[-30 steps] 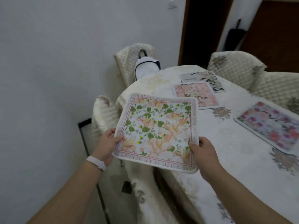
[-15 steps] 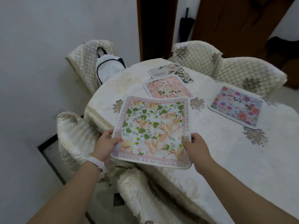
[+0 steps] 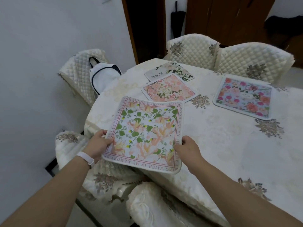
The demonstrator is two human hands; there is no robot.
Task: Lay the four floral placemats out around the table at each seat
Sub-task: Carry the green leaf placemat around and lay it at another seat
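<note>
I hold a white placemat with green leaves and orange flowers over the near left edge of the table. My left hand grips its left edge and my right hand grips its right edge. Its near edge overhangs the table rim. A pink floral placemat lies just beyond it, partly over a white placemat with green leaves and the word "Beautiful". A blue placemat with pink roses lies flat at the right, in front of a chair.
Quilted cream chairs stand around the table: two at the far side, one at the far left with a white bag on it, and two near me. A white wall is close on the left.
The held placemat has moved down and forward over the table edge. My view has swung right and tilted down, so more of the table and far chairs shows.
</note>
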